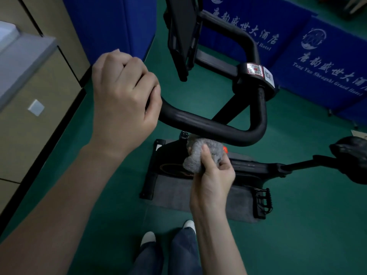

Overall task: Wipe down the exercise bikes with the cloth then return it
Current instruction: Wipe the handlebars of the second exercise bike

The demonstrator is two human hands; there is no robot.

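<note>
Two grips on one black exercise bike (248,167). Left grip (123,96): fingers curled tight round the end of the black padded loop handlebar (208,126). Right grip (213,175): closed on a crumpled grey terry cloth (202,153), thumb laid across it, wad held just under the handlebar's near bend, contact hard to tell. Below that grip, a grey floor mat (178,195) under the bike; off to its right, the black saddle (351,161); beyond both grips, blue printed screens (327,62).
</note>
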